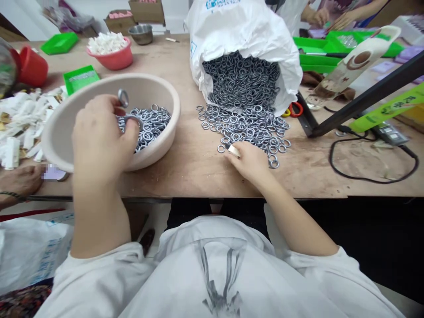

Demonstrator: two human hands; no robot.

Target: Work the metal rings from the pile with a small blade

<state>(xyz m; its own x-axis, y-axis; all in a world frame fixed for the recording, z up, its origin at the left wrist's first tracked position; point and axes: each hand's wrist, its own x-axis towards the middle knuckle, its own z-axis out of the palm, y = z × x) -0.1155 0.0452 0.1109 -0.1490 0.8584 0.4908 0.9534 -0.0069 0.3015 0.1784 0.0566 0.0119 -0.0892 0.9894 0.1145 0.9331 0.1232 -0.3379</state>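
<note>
My left hand [101, 132] is over a beige basin [162, 81] that holds a heap of grey metal rings [154, 126]. Its thumb and fingers are apart. One ring [123, 98] shows in the air by the fingertips and another lies close to the thumb; both look loose. On the table my right hand [248, 159] is closed around a small white tool [232, 150] with a dark tip. It rests at the near edge of a spread of loose rings [247, 128]. These spill from the mouth of a white sack [245, 33] lying on its side.
White plastic pieces [23, 119] are piled at left, near another person's hand [21, 179]. Behind are a red bowl [114, 59] of white parts and green trays [81, 79]. A dark metal bar [367, 95], cable [331, 159] and scissors [296, 109] lie right. Another person's hands [331, 20] show at upper right.
</note>
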